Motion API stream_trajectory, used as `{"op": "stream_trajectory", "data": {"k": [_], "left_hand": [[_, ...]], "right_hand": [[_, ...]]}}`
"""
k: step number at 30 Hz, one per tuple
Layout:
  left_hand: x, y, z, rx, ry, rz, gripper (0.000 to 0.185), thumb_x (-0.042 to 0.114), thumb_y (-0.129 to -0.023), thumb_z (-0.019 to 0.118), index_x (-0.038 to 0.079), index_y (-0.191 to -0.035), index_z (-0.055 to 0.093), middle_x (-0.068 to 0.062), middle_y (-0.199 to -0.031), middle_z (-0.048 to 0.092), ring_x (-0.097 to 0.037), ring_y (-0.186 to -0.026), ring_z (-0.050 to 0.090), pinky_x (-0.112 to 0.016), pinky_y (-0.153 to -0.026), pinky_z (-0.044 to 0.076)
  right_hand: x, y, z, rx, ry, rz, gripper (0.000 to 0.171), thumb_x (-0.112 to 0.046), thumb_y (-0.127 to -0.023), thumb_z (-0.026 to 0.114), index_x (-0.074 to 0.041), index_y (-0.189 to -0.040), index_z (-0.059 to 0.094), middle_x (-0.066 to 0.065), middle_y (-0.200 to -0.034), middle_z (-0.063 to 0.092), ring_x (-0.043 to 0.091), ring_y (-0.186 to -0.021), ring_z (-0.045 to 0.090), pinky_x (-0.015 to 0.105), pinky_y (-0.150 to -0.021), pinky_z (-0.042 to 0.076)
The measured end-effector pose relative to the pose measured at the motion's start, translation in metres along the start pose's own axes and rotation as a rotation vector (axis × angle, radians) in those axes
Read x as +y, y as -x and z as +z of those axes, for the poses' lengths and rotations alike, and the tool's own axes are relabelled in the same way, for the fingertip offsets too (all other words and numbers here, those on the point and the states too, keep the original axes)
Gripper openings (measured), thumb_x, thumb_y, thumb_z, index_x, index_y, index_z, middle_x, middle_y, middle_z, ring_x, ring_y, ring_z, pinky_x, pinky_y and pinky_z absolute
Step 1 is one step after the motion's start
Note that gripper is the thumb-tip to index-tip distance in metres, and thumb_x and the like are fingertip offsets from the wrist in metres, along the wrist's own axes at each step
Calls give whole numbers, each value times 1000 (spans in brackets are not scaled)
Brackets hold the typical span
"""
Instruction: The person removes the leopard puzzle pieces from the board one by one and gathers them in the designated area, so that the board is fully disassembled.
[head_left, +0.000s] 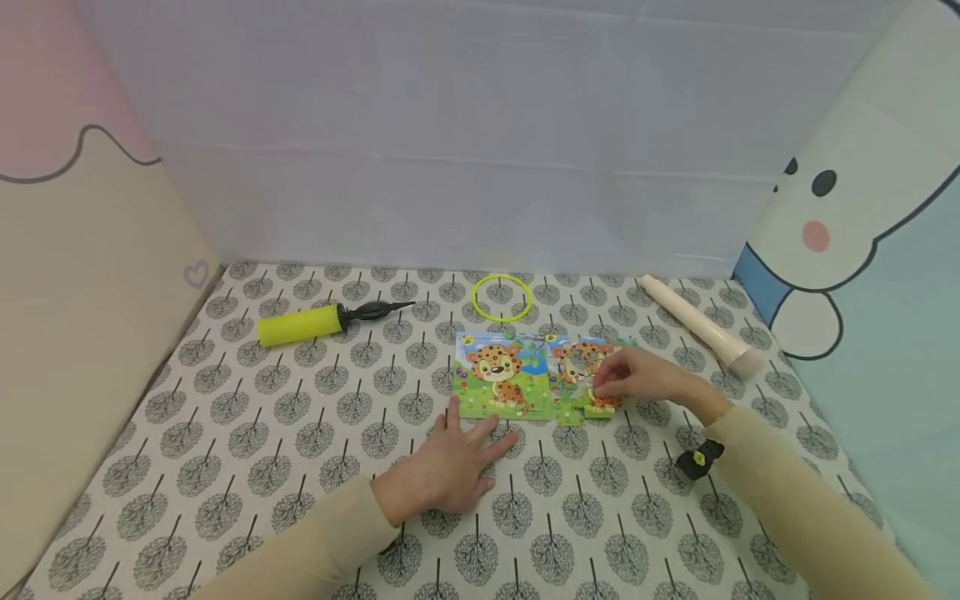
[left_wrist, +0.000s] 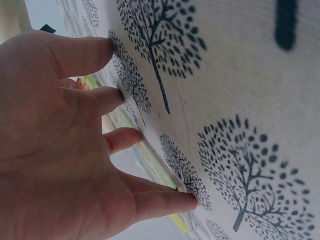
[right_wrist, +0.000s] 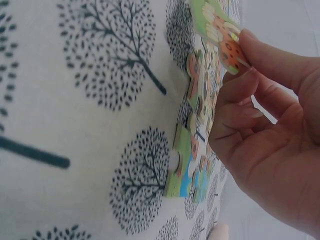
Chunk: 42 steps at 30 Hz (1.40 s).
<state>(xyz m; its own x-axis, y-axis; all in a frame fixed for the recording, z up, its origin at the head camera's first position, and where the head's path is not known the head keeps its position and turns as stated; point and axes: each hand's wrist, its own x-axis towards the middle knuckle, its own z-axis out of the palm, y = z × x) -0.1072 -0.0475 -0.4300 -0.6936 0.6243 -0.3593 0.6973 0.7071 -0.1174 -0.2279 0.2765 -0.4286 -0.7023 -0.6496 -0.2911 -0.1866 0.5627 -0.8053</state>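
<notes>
1. Right hand point(head_left: 637, 379) grip: pinching a puzzle piece point(right_wrist: 220, 37) over the half-built puzzle point(head_left: 588, 375).
2. Left hand point(head_left: 450, 467) grip released, flat on bench point(head_left: 225, 433), 6 o'clock of picture card point(head_left: 501, 375).
3. Puzzle: 3 o'clock of card, touching.

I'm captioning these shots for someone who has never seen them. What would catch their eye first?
Most striking are the two bright leopard puzzle pictures side by side at the middle of the tree-print cloth, the right hand pinching a puzzle piece over the right one. The left hand lies flat just before them. Behind lie a yellow pump, a yellow ring and a cream roller.
</notes>
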Motion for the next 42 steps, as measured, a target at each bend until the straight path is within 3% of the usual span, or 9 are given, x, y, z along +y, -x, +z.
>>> {"op": "stream_trajectory", "data": {"k": [7,20,28,42], "left_hand": [[0,-1,0,-6,-1,-4,64,54,-97,37,34,-154,14,-2,-156,19,-61,-129,18,-57,-100,37],[0,-1,0,-14,0,-7,66,55,-97,37,34,-154,12,-3,-157,17,-62,-128,18,-61,-100,34],[0,-1,-1,-14,26,-12,66,54,-97,39,34,-154,13,-3,-157,18,-63,-128,17,-61,-100,34],[1,0,-4,-32,28,-13,66,54,-97,39,34,-154,13,-3,-157,17,-62,-128,16,-60,-101,33]], "right_hand": [[4,8,-5,-64,-38,2,12,-6,-91,64,2,-99,69,12,-78,67,28,-63,61,41,-56,52],[5,6,3,-7,92,-32,7,-6,-90,65,-1,-92,71,6,-74,67,25,-61,61,34,-54,52],[6,6,4,-16,108,-48,5,-1,-88,66,-1,-91,70,6,-72,66,26,-61,62,37,-55,54],[0,7,1,60,183,-26,13,-15,-91,66,-5,-97,69,1,-83,66,18,-68,60,33,-59,49]]}}
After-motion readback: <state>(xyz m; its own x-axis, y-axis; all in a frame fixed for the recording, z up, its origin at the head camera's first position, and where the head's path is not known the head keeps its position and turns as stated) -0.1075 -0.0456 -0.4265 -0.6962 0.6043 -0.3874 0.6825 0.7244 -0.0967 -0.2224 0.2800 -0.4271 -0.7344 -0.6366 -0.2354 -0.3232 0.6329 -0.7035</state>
